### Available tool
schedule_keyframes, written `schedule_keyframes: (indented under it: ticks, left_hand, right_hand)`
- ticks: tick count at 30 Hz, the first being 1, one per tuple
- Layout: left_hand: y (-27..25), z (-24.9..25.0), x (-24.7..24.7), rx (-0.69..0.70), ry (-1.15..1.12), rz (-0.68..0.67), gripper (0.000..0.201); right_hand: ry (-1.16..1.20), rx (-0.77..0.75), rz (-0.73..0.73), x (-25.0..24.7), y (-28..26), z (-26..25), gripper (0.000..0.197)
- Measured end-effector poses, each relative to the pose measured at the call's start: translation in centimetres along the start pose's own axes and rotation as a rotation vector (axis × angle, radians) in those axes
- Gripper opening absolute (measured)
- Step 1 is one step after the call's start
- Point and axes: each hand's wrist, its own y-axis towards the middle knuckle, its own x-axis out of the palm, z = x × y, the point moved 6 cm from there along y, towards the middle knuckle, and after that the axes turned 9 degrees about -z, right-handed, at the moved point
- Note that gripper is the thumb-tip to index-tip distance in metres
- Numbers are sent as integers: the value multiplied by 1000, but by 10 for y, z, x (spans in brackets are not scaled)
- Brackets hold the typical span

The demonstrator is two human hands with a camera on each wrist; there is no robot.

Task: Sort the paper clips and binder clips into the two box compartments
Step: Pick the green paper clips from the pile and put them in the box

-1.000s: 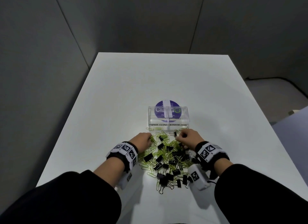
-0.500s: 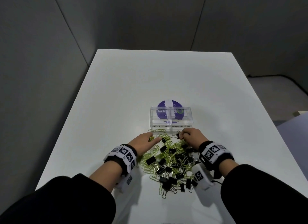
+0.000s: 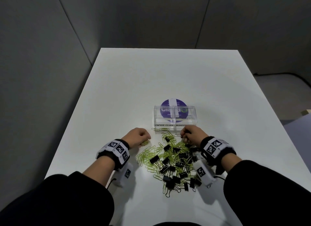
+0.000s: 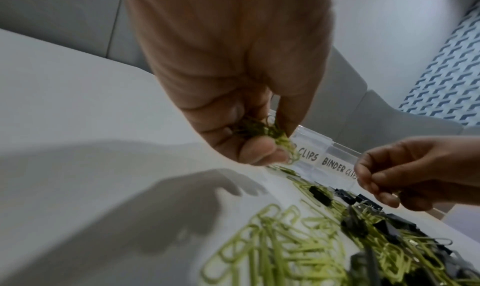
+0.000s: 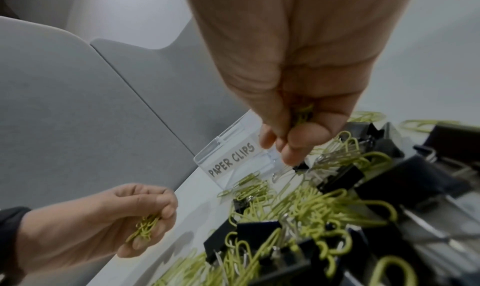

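Observation:
A clear box (image 3: pixel 158 115) with two compartments, labelled PAPER CLIPS on the left and BINDER CLIPS on the right, stands mid-table. In front of it lies a mixed pile (image 3: pixel 173 161) of green paper clips and black binder clips. My left hand (image 3: pixel 138 138) is off the pile's left edge, fingers curled round a bunch of green paper clips (image 4: pixel 262 130). My right hand (image 3: pixel 186 136) is at the pile's far edge, just before the box's right compartment. Its fingertips pinch a small black binder clip (image 5: pixel 300 165), and a green paper clip (image 5: pixel 303 113) shows inside the curled fingers.
The white table (image 3: pixel 168 74) stretches bare beyond the box, between grey partition walls. A purple round sticker (image 3: pixel 174 102) shows behind and through the box. A few loose paper clips (image 3: pixel 159 129) lie against the box's front wall.
My left hand has drawn back left from the pile and closed round paper clips; its fingers earlier stretched toward the clips. My right hand has stayed near the box front.

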Motion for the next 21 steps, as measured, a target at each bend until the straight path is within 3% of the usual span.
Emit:
schedule_keyframes:
  ticks: [3, 6, 10, 16, 21]
  left_hand:
    - [-3, -6, -2, -26, 84, -16, 24]
    - [-9, -9, -3, -68, 267, 4, 29]
    - [-17, -21, -1, -118, 389, 35, 34]
    - [-29, -34, 0, -118, 389, 76, 26]
    - [-36, -36, 7, -100, 379, 41, 19]
  right_hand:
    - [-90, -13, 8, 2, 1, -3, 33]
    - [-366, -61, -10, 8, 0, -7, 20]
    - [-687, -109, -14, 17, -2, -4, 28]
    - [-744, -240, 99, 26, -9, -3, 29]
    - [-835, -236, 51, 34, -13, -3, 22]
